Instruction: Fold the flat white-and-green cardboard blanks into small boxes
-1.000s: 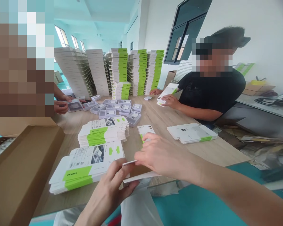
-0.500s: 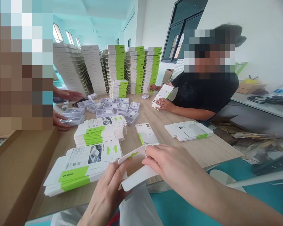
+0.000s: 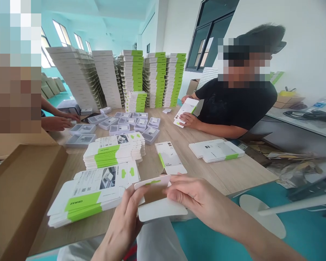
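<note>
My left hand (image 3: 126, 214) and my right hand (image 3: 198, 201) both grip a white cardboard box blank (image 3: 160, 212), partly folded, with a green mark on its upper flap. A stack of flat white-and-green boxes (image 3: 92, 192) lies just left of my left hand. Beyond it sits a second stack (image 3: 114, 152). A single flat box (image 3: 170, 157) lies on the wooden table (image 3: 228, 174) above my right hand. The blank's folded inner side shows brown between its flaps, and my fingers hide its edges.
Grey plastic trays (image 3: 130, 127) cover the table's far part. A co-worker's hands (image 3: 186, 117) hold a white box at the right, and another person's hands (image 3: 58, 121) rest at the left. An open cardboard carton (image 3: 21, 188) stands at the left. Tall box stacks (image 3: 154, 79) rise behind.
The blank in my hands has levelled out and its flaps have closed up a little. The co-worker at the left has moved their hands away from the trays.
</note>
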Action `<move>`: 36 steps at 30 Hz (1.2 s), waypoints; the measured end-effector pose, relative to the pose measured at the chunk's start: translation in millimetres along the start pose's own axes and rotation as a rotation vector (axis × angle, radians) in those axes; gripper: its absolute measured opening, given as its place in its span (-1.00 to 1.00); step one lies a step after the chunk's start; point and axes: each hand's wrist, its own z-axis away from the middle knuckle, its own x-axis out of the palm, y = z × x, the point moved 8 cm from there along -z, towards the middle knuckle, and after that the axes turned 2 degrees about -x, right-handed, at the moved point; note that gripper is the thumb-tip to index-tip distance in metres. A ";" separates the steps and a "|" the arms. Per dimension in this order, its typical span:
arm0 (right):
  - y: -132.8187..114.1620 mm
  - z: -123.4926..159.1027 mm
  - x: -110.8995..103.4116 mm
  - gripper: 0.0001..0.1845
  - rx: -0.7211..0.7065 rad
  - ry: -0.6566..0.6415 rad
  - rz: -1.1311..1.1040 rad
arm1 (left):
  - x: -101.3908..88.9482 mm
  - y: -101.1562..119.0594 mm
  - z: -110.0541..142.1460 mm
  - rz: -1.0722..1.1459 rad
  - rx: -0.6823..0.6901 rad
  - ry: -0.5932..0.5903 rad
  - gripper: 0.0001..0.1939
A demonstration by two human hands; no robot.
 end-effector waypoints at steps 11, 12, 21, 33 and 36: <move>31.2 -6.9 39.9 -0.26 0.023 0.383 -0.713 | 7.2 4.7 -11.4 0.080 -0.170 0.218 -0.71; 32.1 -8.0 47.8 -0.30 0.042 0.452 -0.792 | 7.9 3.1 -10.0 0.141 -0.252 0.261 -0.73; 23.8 -5.5 72.4 -0.53 0.033 0.683 -0.881 | -9.3 15.5 -13.9 0.459 -0.218 0.554 -0.56; 27.0 -5.1 68.6 -0.58 0.002 0.900 -1.023 | -6.9 -5.8 -7.9 0.530 -0.457 0.654 -0.71; 25.0 -5.4 69.1 -0.60 0.010 0.936 -1.082 | -0.4 -16.2 -5.0 0.697 -0.591 0.684 -0.67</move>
